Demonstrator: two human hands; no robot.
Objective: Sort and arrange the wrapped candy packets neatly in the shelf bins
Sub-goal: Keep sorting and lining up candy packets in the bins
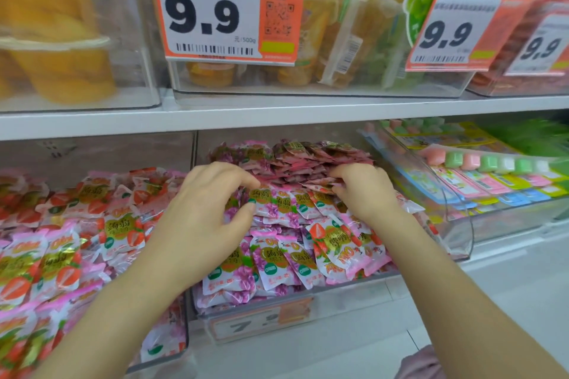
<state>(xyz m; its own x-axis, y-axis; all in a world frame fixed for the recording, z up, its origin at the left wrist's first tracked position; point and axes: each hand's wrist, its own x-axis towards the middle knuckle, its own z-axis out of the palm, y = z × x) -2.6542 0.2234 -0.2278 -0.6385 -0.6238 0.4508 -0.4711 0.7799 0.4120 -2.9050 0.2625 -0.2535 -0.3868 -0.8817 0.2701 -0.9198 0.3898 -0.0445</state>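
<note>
The middle clear bin (345, 288) on the lower shelf is full of purple-and-pink wrapped candy packets (277, 258); those at its back are stacked in rows. My left hand (206, 209) is curled over the left side of the pile, fingers and thumb closed round a few purple packets (235, 203). My right hand (366, 191) curls over the right side and pinches pink packets (320, 183) at its fingertips. One red strawberry packet (328, 238) lies among the purple ones. The left bin holds strawberry packets (70, 243).
To the right, a clear bin (462, 224) holds strips of pink and green sweets (489, 163). The shelf board (277, 114) just above carries clear bins of yellow jelly cups (61, 68) and orange 9.9 price tags (228, 6). A 7.9 tag (261, 321) hangs on the middle bin's front.
</note>
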